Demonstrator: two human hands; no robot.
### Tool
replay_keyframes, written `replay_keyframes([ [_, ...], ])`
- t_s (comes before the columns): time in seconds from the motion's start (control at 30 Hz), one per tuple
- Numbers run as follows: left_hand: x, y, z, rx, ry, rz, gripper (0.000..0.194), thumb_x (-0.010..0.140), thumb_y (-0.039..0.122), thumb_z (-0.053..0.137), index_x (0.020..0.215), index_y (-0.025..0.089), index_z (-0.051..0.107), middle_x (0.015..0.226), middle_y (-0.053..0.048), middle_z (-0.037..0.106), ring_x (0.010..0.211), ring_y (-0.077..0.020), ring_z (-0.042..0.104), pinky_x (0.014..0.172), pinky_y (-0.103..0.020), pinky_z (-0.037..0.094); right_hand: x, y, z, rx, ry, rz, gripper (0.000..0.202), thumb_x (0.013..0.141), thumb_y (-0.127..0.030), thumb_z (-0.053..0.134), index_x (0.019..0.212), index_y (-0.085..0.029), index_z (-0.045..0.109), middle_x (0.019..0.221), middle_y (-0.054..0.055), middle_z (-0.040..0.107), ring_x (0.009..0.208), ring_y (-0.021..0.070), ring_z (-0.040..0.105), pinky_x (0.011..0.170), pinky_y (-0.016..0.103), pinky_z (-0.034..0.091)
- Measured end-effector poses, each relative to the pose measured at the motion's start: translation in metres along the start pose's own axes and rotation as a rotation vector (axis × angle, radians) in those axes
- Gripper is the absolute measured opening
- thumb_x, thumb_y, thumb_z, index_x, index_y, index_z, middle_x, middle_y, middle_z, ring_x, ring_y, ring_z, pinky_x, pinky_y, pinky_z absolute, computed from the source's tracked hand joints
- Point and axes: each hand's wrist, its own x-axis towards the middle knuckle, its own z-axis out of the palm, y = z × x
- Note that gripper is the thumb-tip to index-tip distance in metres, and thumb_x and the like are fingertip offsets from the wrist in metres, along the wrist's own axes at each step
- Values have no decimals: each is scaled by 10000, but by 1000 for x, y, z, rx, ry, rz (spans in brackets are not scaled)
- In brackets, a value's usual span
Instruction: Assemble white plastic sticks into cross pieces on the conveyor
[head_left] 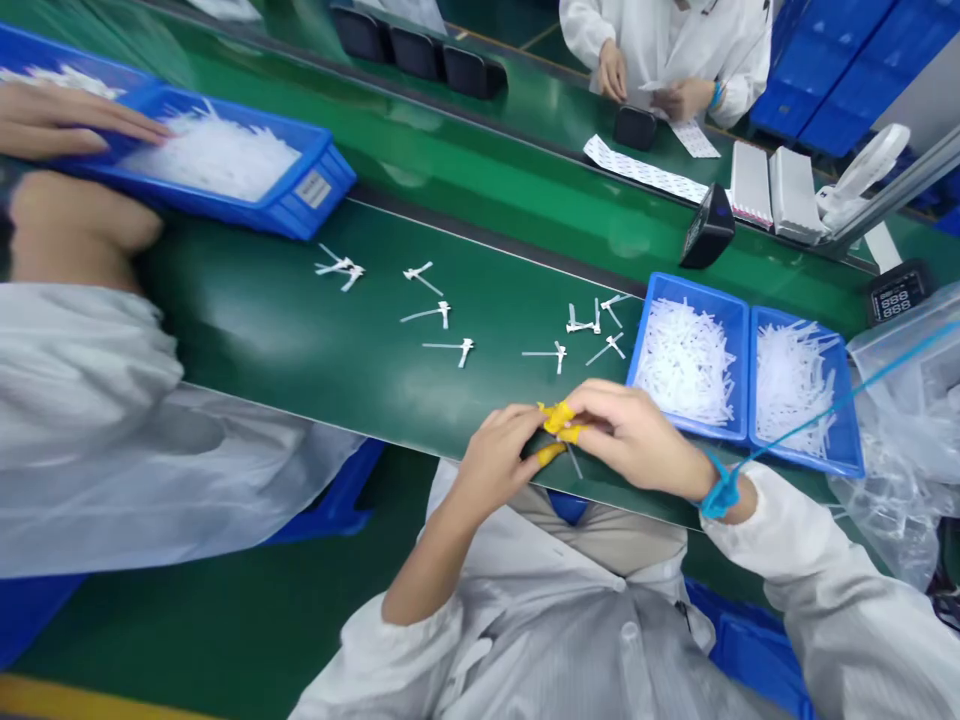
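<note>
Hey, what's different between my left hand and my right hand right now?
Your right hand has a blue band at the wrist; your left hand has none. The left hand's forearm is bare toward the elbow, while the white sleeve on the right hand's side reaches nearly to the wrist. Both have yellow coverings on fingertips, and meet over the green work surface.

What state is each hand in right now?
Left hand: yellow-tipped fingers curled in; grip hidden.
Right hand: yellow-tipped fingers pinched closed beside them; a thin translucent strip sticks out below, holder unclear.
</note>
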Motion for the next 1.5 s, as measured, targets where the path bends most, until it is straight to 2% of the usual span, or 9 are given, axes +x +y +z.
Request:
replay_keyframes([
  [0.07,0,1,-1,-13,-3,-8,222,1040,287,739,1252,220,732,1226,-98,798,1146,-286,735,984,-381,545,-7,13,15,-72,-14,-1,152,1043,-95,661,1083,-219,738,1043,35,791,946,189,741,871,297,574],
  [0.17,2,5,-4,-52,-20,-24,201,1037,280,753,1233,236,734,1214,-79,794,1137,-274,729,993,-373,542,-21,34,27,-153,-8,5,133,1070,-129,651,1106,-229,732,1051,44,808,952,209,759,866,305,579],
  [0.3,4,9,-7,-101,-78,-43,233,1031,247,768,1260,266,725,1185,-41,811,1159,-264,720,1027,-380,524,-34,53,32,-180,36,-34,121,1109,-191,624,1151,-235,729,1057,70,807,969,235,758,886,341,595],
  [0.47,5,9,-9,-127,-95,-63,180,1016,217,776,1184,261,730,1206,-32,811,1176,-261,713,1022,-385,516,-34,63,34,-138,-8,69,161,1053,-124,605,1098,-237,710,1072,65,787,1003,229,747,918,353,596],
  [0.63,5,8,-11,-162,-102,-62,107,1033,252,759,1138,273,756,1197,-31,808,1145,-254,717,1005,-385,523,-32,65,34,-134,-13,101,160,1013,-110,612,1068,-236,694,1076,77,775,1022,243,734,917,377,596],
  [0.8,5,5,-15,-203,-117,-54,105,1052,241,726,1135,284,773,1157,-26,819,1118,-245,721,1006,-383,534,-33,63,37,-129,-18,78,180,1006,-100,630,1108,-233,694,1090,82,760,1015,234,733,858,346,611],
  [1.07,3,4,-11,-217,-81,-82,104,1056,245,737,1132,277,800,1109,-31,850,1139,-254,728,1044,-390,544,-34,60,43,-15,4,153,399,945,-20,647,1277,-241,639,1128,45,826,1056,205,800,952,343,635],
  [1.3,4,5,-8,-192,-55,-106,111,1052,274,753,1139,289,821,1085,-36,854,1128,-255,746,1039,-388,567,-33,55,46,-99,-8,190,319,945,-32,687,1170,-257,658,1070,27,854,1067,237,801,925,352,607],
  [1.5,5,3,-6,-205,-64,-86,171,1053,271,745,1217,288,793,1048,-25,867,1128,-259,760,1049,-400,559,-27,47,44,-128,-23,186,223,1022,-98,674,1163,-268,639,1065,33,850,1095,254,801,952,383,604],
])
